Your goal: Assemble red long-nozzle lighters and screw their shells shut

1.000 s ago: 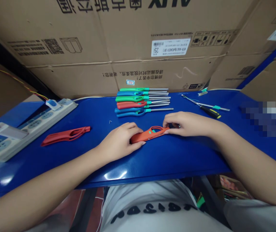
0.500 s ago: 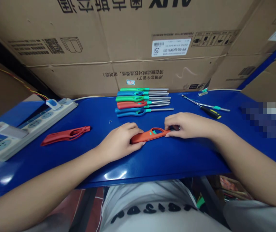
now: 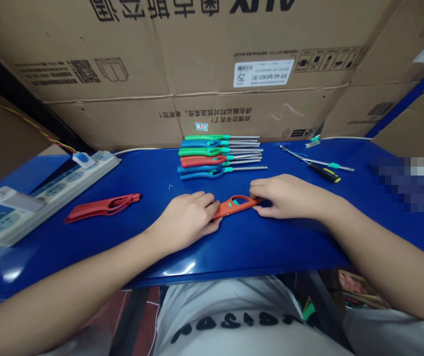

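My left hand (image 3: 189,217) is closed round the left end of an orange lighter handle (image 3: 230,207), just above the blue table. At its right end, the fingers of my right hand (image 3: 280,195) pinch the narrow tip. A finger loop with a bit of teal inside shows between the hands. The rest of the handle lies under my fingers. Left of my hands rests a separate red handle shell (image 3: 102,207). Beyond them, several long-nosed lighters (image 3: 204,152) in green, blue and red lie in a row, metal tubes pointing right.
A white power strip (image 3: 52,193) with plugs runs along the left side. At the right lie a black-and-yellow screwdriver (image 3: 323,172) and a thin metal tube (image 3: 345,168). A small metal piece (image 3: 170,187) sits near the row. Cardboard (image 3: 133,113) stands behind the table (image 3: 271,247).
My left hand has slid slightly right and covers more of the orange handle. My right hand has shifted slightly left along its tip, both still gripping.
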### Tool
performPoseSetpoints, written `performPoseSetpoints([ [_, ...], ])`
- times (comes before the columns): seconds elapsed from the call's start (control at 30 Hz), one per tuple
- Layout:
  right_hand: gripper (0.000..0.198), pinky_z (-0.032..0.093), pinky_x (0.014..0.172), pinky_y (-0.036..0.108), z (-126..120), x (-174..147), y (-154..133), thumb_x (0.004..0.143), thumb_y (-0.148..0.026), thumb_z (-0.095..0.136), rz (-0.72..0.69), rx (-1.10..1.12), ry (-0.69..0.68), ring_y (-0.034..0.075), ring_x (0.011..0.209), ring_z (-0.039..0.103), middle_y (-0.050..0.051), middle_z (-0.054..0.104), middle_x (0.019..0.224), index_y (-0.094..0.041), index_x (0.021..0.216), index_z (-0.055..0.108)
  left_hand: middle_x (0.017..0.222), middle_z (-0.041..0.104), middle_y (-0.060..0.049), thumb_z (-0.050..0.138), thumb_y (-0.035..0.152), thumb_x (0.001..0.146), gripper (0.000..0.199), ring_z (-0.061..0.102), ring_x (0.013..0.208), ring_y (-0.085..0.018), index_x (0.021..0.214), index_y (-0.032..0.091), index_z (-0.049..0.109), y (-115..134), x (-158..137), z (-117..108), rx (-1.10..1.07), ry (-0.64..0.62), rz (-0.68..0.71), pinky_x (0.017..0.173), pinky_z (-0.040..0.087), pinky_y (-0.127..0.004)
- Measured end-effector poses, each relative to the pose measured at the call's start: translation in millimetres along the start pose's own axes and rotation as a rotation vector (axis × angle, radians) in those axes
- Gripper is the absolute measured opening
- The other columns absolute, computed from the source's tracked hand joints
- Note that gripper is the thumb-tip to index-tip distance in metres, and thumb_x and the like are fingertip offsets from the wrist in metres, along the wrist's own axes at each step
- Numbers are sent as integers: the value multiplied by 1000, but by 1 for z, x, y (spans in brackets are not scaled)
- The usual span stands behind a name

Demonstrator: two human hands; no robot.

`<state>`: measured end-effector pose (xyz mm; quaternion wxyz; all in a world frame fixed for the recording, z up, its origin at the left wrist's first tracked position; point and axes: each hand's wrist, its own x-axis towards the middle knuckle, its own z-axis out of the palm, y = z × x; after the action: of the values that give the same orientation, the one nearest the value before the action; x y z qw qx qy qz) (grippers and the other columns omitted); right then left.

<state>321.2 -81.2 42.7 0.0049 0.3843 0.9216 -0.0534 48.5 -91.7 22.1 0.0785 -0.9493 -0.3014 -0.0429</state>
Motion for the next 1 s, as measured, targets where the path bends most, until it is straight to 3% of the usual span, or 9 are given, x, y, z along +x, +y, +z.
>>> performPoseSetpoints([
  [0.27, 14, 31, 63, 27, 5, 3, 4, 90, -34, 57, -15, 29, 70, 17, 74, 58, 3, 65, 89, -19, 89, 59, 103, 70, -9, 56, 30, 98, 27, 67, 96, -25, 118, 15, 67, -10, 1, 3, -113, 22, -69, 78, 54, -33],
  [0.67, 17, 32, 64, 27, 4, 0, 5, 93, -33, 54, -80, 74, 87, 16, 71, 53, 4, 62, 85, -19, 85, 59, 101, 70, -7, 45, 40, 104, 32, 68, 95, -23, 112, 18, 67, -13, 1, 2, -197, 28, -86, 76, 52, -31],
  [0.83, 27, 32, 62, 27, 3, 0, 10, 92, -47, 58, -26, 128, 88, 16, 73, 54, 3, 63, 86, -20, 88, 62, 102, 68, -6, 50, 38, 101, 28, 67, 97, -22, 116, 20, 67, -15, 2, 3, -280, 30, -105, 77, 52, -30],
  [1.0, 29, 31, 61, 26, 3, 1, 12, 88, -49, 63, -17, 239, 23, 15, 71, 53, 2, 63, 87, -21, 88, 63, 109, 65, -8, 65, 47, 92, 40, 64, 99, -24, 121, 20, 65, -16, 3, 8, -458, 28, -138, 84, 53, -34],
])
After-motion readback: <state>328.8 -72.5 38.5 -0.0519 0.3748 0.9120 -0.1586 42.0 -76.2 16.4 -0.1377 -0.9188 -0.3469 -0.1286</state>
